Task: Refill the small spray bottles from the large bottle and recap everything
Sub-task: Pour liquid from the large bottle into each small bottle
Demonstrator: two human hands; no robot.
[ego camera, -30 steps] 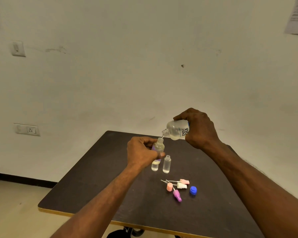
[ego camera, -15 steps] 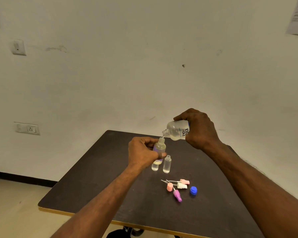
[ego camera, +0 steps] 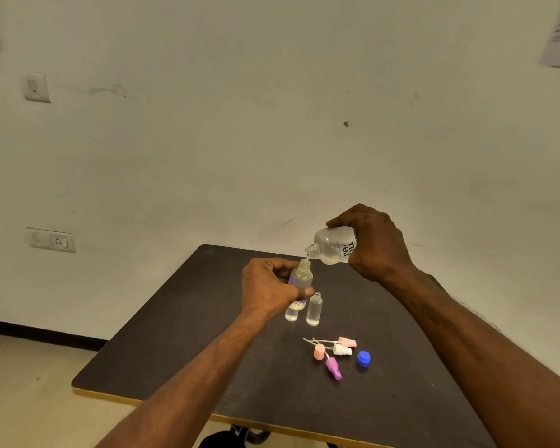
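R hand (ego camera: 377,245) is wrapped round the large clear plastic bottle w/ a white printed label (ego camera: 332,246), fingers curled over its top & side, holding it tipped nearly flat above the table, open neck pointing left & down. The neck sits right over, about touching, the mouth of a small clear spray bottle w/ a purple flower label (ego camera: 301,278). L hand (ego camera: 269,289) grips that small bottle round its middle, thumb & fingers closed on it, keeping it upright & lifted off the dark brown square table w/ a yellow edge (ego camera: 181,334). Whether liquid is running between the two necks can't be told.

Just below the L hand, 2 more small clear uncapped bottles stand on the table side by side: one partly hidden by the hand (ego camera: 291,313), one to its right (ego camera: 314,309).

Nearer the person, loose on the tabletop: a pale pink spray head w/ dip tube (ego camera: 347,342), a white spray head (ego camera: 341,349), a salmon-pink cap (ego camera: 319,352), a purple spray head (ego camera: 333,368) & a blue screw cap (ego camera: 363,359), all close together.
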